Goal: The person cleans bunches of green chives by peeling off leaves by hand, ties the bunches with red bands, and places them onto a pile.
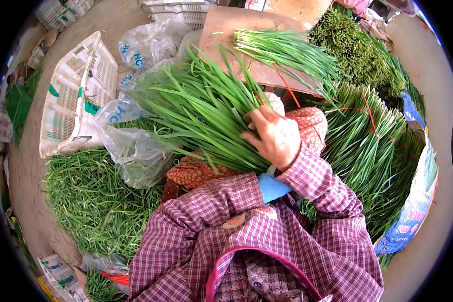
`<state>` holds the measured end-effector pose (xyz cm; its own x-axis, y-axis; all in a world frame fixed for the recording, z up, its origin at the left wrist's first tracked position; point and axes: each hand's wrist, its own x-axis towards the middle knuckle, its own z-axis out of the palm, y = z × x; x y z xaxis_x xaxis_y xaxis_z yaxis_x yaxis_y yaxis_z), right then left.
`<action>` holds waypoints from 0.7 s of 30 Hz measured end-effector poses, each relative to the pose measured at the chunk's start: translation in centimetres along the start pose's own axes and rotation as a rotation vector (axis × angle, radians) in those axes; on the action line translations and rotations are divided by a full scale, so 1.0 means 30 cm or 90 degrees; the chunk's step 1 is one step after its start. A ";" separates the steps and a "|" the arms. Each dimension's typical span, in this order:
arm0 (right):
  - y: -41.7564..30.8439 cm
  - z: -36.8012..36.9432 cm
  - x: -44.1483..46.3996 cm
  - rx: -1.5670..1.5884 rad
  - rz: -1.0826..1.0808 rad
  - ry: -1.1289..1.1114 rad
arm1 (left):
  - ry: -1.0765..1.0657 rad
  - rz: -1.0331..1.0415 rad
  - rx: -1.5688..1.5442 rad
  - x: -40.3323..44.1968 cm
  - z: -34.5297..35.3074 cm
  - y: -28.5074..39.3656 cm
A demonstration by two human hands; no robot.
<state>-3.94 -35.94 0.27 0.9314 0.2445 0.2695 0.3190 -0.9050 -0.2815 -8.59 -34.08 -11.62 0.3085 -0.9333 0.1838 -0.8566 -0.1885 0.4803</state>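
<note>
Right hand: bare, your fingers half curled over the near edge of the leaf bundle and touching it, thumb set apart from the fingers; whether it grips you cannot tell.

Left hand: hidden under your right wrist; only a blue covering shows beyond the sleeve. Its opening and hold, you cannot tell.

Leaf bundle: loose sheaf, directly left of your right hand and fanning forward. Long, flat, narrow blades, bright green, glossy, some bent; tips uneven.

Patterned reddish cloth: just right of your right hand.

Clear plastic bags: left of the hands, crumpled, blue print, "HC" legible on one.

Counter: brown flat top, ahead of your right hand; carries a second leaf bundle, pale at its stem ends.

Red tie: over the counter's near edge.

Stacked green stems: right of the hands, pale ends upward, red ties across.

Printed sack: farther right, blue and white, reddish characters too small to read.

Loose trimmings: heaped, left of your left sleeve.

White crate: far left, slatted, tilted, green patches.
</note>
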 end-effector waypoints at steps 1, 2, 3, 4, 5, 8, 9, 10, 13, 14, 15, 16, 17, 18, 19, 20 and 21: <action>0.012 0.028 -0.005 -0.042 -0.028 0.025 | 0.000 0.000 -0.001 -0.001 0.000 0.002; 0.009 0.025 -0.005 -0.043 -0.030 0.027 | 0.001 0.001 -0.005 -0.002 -0.001 -0.002; 0.006 0.018 -0.005 -0.031 -0.036 0.018 | 0.003 -0.003 -0.008 -0.001 -0.001 0.003; 0.002 0.009 -0.006 -0.019 -0.043 0.009 | 0.001 -0.003 -0.010 -0.005 -0.001 0.001; -0.004 -0.016 -0.012 0.024 -0.066 0.006 | -0.003 -0.001 -0.008 -0.012 -0.010 -0.003; -0.013 -0.089 -0.053 0.176 -0.086 -0.092 | -0.001 -0.006 -0.013 -0.020 -0.017 0.000; -0.016 -0.108 -0.069 0.244 -0.088 -0.099 | 0.001 -0.006 -0.017 -0.022 -0.021 -0.002; -0.018 -0.123 -0.080 0.286 -0.096 -0.092 | 0.005 -0.006 -0.021 -0.021 -0.025 -0.001; -0.004 -0.143 -0.092 0.372 -0.104 -0.032 | 0.034 -0.009 -0.044 -0.007 -0.043 0.008; 0.003 -0.157 -0.091 0.386 -0.099 -0.021 | 0.052 -0.011 -0.060 0.002 -0.061 0.012; -0.012 -0.184 -0.107 0.670 0.143 -0.137 | 0.085 -0.015 -0.091 0.010 -0.079 0.023; -0.023 -0.203 -0.103 0.775 0.105 -0.093 | 0.133 -0.025 -0.145 0.013 -0.099 0.033; -0.036 -0.224 -0.077 0.769 0.004 -0.017 | 0.187 -0.034 -0.199 0.008 -0.139 0.039; -0.062 -0.251 -0.058 0.813 -0.013 0.038 | 0.239 -0.038 -0.251 0.001 -0.182 0.045; -0.087 -0.279 -0.039 0.854 -0.033 0.093 | 0.286 -0.053 -0.320 -0.012 -0.227 0.045; -0.088 -0.308 -0.014 0.822 -0.039 0.105 | 0.322 -0.070 -0.382 -0.032 -0.280 0.035; -0.073 -0.320 0.012 0.772 -0.014 0.087 | 0.354 -0.071 -0.419 -0.056 -0.326 0.023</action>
<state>-6.00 -37.21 9.82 0.9208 0.1510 0.3595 0.3595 0.0282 -0.9327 -5.66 -29.66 -3.21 0.6809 -0.6032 0.4153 -0.4485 0.1049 0.8876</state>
